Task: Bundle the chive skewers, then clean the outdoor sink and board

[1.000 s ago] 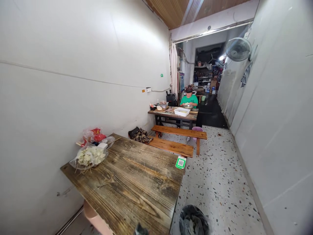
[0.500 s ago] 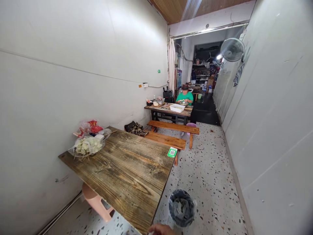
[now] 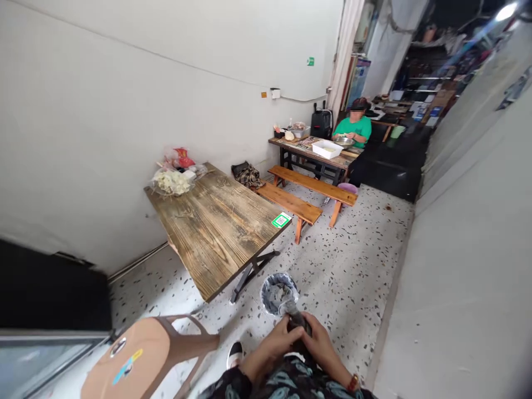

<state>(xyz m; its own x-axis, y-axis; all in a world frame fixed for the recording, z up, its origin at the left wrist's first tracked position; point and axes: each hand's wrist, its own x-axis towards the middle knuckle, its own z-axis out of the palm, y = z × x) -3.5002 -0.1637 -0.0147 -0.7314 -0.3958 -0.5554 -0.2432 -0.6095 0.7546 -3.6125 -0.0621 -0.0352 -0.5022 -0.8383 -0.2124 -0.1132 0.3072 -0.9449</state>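
Observation:
In front of my body, both hands come together around a dark narrow bundle (image 3: 296,318) with a greyish, see-through far end, which looks like bunched plastic. My left hand (image 3: 281,336) closes on its left side, thumb across the front. From the other side my right hand (image 3: 319,339) wraps it, a red beaded bracelet on that wrist. Just beyond the bundle's far end, a lined waste bin (image 3: 279,292) stands on the floor with crumpled grey plastic inside.
A wooden table (image 3: 224,221) bears bagged pale vegetables (image 3: 172,182) by the wall. A pinkish stool (image 3: 141,349) stands at lower left. Wooden benches (image 3: 291,200) lie beyond. A person in green (image 3: 353,128) sits at the far table. A wall runs along the right.
My view has tilted down and turned. Both hands now show, gripping the dark bundle; before, only one hand was partly visible at the table's near corner. The stool has come into fuller view.

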